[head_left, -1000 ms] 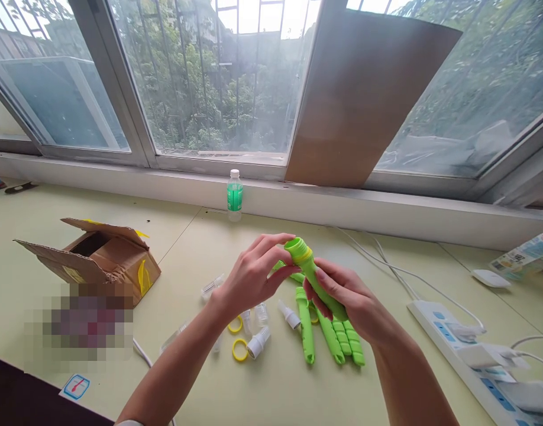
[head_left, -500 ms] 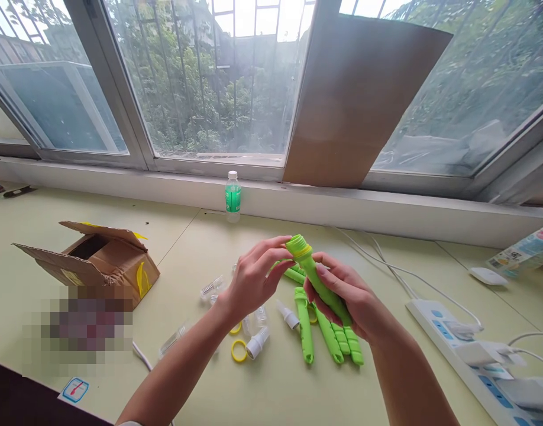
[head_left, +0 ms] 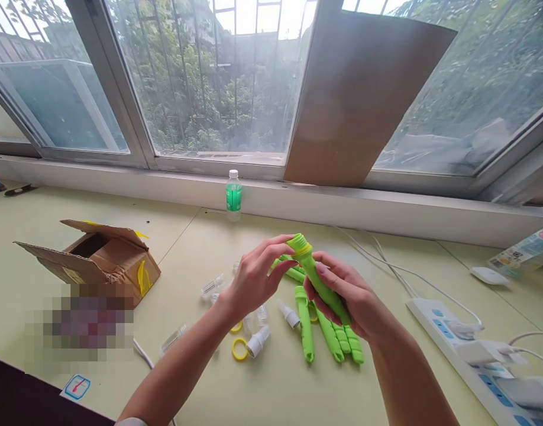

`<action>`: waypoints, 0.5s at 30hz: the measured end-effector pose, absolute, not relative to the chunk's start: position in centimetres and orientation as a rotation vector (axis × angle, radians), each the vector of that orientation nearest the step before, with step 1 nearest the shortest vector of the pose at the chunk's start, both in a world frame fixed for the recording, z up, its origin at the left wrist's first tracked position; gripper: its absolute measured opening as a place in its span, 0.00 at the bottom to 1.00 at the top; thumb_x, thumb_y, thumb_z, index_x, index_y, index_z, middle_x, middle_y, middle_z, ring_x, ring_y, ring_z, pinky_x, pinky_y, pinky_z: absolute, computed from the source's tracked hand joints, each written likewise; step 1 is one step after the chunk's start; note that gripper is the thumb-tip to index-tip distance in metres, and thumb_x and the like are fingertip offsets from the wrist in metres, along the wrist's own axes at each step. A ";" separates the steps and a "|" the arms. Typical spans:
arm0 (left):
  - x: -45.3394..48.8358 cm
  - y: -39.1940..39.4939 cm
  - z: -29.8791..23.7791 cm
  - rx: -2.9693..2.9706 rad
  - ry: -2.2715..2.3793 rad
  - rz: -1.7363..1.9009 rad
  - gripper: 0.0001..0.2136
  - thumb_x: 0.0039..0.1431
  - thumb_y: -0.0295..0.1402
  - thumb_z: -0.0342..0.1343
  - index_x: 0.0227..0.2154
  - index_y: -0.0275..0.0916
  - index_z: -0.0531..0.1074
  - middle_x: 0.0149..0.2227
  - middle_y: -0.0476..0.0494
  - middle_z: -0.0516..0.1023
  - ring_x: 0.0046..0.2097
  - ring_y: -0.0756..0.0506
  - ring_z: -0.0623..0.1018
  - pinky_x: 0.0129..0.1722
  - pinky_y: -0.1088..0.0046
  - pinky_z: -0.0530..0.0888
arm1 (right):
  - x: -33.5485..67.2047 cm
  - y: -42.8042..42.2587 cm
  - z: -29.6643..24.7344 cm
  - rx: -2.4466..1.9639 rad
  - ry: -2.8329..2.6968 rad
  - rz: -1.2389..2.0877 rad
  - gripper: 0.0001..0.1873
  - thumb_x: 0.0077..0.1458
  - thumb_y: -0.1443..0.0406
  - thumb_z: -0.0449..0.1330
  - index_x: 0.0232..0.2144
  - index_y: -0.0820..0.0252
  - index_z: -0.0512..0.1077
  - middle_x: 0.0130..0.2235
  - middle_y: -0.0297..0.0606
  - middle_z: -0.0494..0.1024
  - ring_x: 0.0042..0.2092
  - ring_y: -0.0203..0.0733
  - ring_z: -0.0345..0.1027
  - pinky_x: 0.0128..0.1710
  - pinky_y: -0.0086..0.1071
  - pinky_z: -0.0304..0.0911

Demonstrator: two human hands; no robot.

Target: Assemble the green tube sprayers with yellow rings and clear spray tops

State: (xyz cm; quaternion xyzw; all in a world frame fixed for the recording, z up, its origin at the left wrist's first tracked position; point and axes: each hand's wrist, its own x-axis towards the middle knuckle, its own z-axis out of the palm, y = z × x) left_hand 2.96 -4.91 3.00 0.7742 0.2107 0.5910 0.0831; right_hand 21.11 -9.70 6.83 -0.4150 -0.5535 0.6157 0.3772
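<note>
A bright green hollow plastic tube (head_left: 328, 291) with a threaded neck is tilted up above the table, wrapped by my right hand (head_left: 349, 290). Around its neck sits a yellow ring (head_left: 303, 251). My left hand (head_left: 258, 269) closes on the neck end from the left, fingertips at the rim and thumb below. Under the hands lie several more green tubes (head_left: 305, 328). A white nozzle-like piece with a pale tip (head_left: 289, 313), another white cap piece (head_left: 258, 341), a loose yellow ring (head_left: 239, 349) and several clear plastic pieces (head_left: 213, 286) are scattered nearby, partly hidden by my left arm.
An open cardboard box (head_left: 129, 269) stands at left beside a blurred patch. A green-labelled bottle (head_left: 233, 197) is by the sill. Right, a white power strip (head_left: 453, 355) carries plugs and cables, near a small white device (head_left: 490, 276) and a carton (head_left: 526, 251).
The hands and the green tube keep almost the same pose. Only a slight shift of the whole view shows.
</note>
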 end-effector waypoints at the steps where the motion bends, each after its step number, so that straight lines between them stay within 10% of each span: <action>1: 2.9 -5.0 3.1 2.308 0.630 1.757 0.10 0.59 0.23 0.56 0.43 0.38 0.68 0.50 0.38 0.76 0.49 0.45 0.78 0.44 0.68 0.79 | 21.1 -9.7 6.8 -1.063 -1.417 1.574 0.16 0.64 0.54 0.50 0.48 0.57 0.63 0.26 0.32 0.70 0.17 0.28 0.54 0.14 0.23 0.42; 15: 3.2 -5.2 3.0 2.209 0.579 1.744 0.10 0.60 0.24 0.56 0.43 0.38 0.66 0.50 0.38 0.74 0.47 0.47 0.77 0.40 0.71 0.80 | 21.2 -9.8 6.9 -1.051 -1.398 1.581 0.18 0.63 0.54 0.52 0.50 0.58 0.62 0.26 0.33 0.70 0.16 0.29 0.56 0.13 0.23 0.45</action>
